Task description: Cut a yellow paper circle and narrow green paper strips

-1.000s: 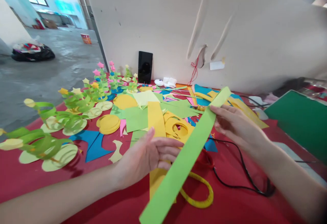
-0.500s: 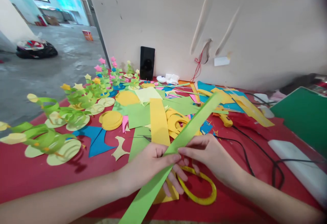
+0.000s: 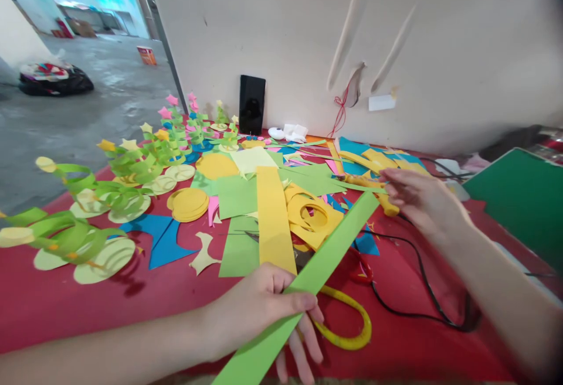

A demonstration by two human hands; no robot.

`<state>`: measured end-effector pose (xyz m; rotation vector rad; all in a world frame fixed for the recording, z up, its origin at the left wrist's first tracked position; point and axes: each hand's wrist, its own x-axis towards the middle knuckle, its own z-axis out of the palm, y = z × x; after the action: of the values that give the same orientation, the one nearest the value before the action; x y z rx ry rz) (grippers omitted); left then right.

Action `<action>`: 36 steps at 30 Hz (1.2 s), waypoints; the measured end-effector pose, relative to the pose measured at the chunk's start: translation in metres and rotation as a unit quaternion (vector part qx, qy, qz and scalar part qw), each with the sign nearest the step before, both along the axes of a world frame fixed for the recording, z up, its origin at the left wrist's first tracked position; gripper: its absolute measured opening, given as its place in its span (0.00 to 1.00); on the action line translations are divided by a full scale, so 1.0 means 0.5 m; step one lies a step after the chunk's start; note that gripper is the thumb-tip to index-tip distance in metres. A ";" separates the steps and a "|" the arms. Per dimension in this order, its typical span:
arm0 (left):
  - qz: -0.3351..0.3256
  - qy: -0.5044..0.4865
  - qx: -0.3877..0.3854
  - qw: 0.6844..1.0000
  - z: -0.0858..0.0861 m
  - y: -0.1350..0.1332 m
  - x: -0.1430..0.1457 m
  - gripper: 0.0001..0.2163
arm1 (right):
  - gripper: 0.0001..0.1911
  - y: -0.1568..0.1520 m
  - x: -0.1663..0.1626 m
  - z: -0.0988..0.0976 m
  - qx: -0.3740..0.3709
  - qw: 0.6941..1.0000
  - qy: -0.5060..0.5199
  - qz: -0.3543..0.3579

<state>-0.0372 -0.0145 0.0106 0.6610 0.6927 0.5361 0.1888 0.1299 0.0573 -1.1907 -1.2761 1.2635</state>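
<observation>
My left hand pinches a long light-green paper strip between thumb and fingers, with its other fingers stretched below. The strip slants from the bottom edge up to the right. My right hand is raised over the right of the table, its fingertips closed at the end of a thin green paper strip. Just under those fingers lies a yellow glue gun, partly covered. Beside my left hand, a yellow scissor handle rests on the table. A wide yellow paper strip lies beyond it.
Curled green paper trees with star or oval tops line the left. Yellow paper discs, blue scraps and cut yellow sheets cover the middle. A phone leans on the wall. A black cable curves at right.
My right hand has left the wide green strip and moved right and up to above the glue gun. A thin green strip now shows at its fingers. My left hand still holds the wide strip, its far end lower.
</observation>
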 end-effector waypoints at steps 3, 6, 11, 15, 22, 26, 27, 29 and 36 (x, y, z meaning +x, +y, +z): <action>0.027 0.000 0.009 1.000 0.000 -0.004 0.002 0.10 | 0.06 -0.017 0.006 0.000 0.013 1.000 -0.019 0.010; 0.061 0.032 0.030 0.997 0.006 -0.002 0.001 0.12 | 0.10 -0.081 -0.023 -0.011 -0.045 0.991 -0.082 0.100; 0.077 0.061 0.073 0.992 0.015 -0.005 0.004 0.13 | 0.10 -0.178 -0.094 -0.040 -0.085 0.940 -0.185 0.273; 0.063 0.071 0.109 0.989 0.015 -0.007 0.007 0.15 | 0.09 -0.195 -0.114 -0.057 -0.063 0.930 -0.202 0.300; 0.056 0.080 0.110 0.989 0.010 0.000 0.002 0.18 | 0.08 -0.196 -0.120 -0.053 -0.032 0.942 -0.219 0.251; 0.059 0.115 0.136 0.982 0.010 -0.003 0.004 0.20 | 0.05 -0.203 -0.127 -0.052 -0.048 0.928 -0.235 0.286; 0.055 0.119 0.139 0.982 0.010 -0.004 0.005 0.20 | 0.05 -0.204 -0.128 -0.052 -0.046 0.929 -0.234 0.282; 0.043 0.122 0.142 0.981 0.010 -0.007 0.006 0.20 | 0.04 -0.206 -0.129 -0.052 -0.040 0.933 -0.234 0.270; 0.036 0.131 0.171 0.976 0.015 -0.012 0.005 0.19 | 0.06 -0.212 -0.126 -0.038 -0.060 0.933 -0.223 0.275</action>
<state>-0.0346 -0.0205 0.0184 1.0461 0.8834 0.6491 0.1259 0.0238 0.0380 -1.3035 -1.9921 1.5327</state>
